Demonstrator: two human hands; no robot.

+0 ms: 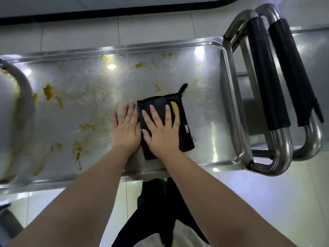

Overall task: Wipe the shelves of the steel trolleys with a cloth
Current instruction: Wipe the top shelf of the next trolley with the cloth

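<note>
1. Right now the steel trolley's top shelf (204,97) lies across in front of me. Its right part looks mostly clean, while the middle and left are streaked, so I judge the wiping is only partly done.
2. Two trolley handles with black grips (267,73) stand just beyond the shelf's right end. A curved steel bar (23,86) arches over the left end. The bar is the one I expect to get in my way, since the cloth will have to pass under or around it.
3. My right hand (161,132) lies flat on the cloth with its fingers spread, pressing down. My left hand (125,129) lies flat on the bare steel just beside it, fingers also spread and holding nothing.
4. The black cloth (183,139) sits folded on the shelf's right half, under my right palm. To wipe well I should keep it flat, press evenly and sweep in long overlapping strokes toward the dirty left side.
5. Yellow-brown stains (48,91) are scattered across the middle and left, and they look dried on. They probably need several firm passes.
6. A yellow smear (174,107) shows on the cloth by my fingertips. Refolding to a clean face would avoid spreading it.
</note>
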